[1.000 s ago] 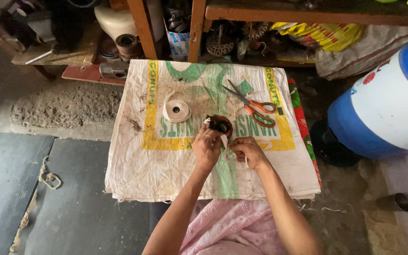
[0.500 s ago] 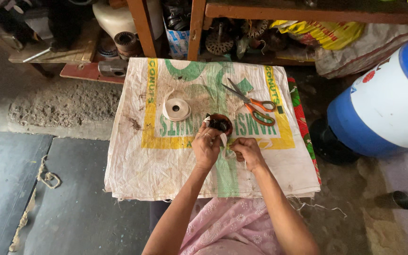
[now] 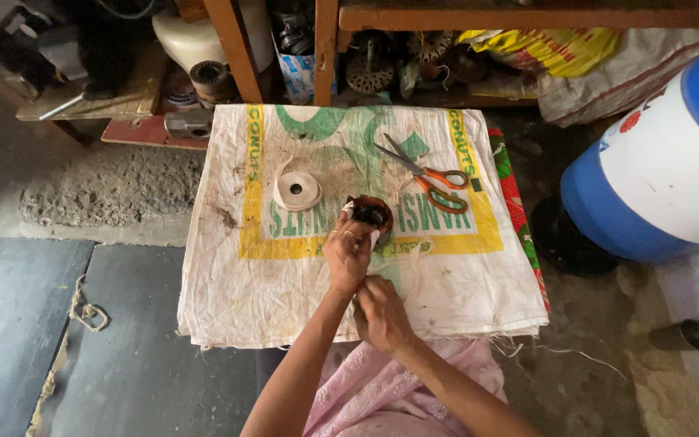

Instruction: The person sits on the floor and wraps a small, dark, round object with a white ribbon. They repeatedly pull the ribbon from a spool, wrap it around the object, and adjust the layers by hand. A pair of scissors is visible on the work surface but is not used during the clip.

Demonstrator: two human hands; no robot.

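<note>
Left hand (image 3: 348, 257) grips round dark coil (image 3: 370, 213)

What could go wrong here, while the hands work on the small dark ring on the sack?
The open scissors lie close to the ring, blades toward the tape roll; a reaching left hand might get cut. The right hand seems to pull a thin thread; it could snap or tangle. The sack overhangs its support, so the ring might roll off.
</note>
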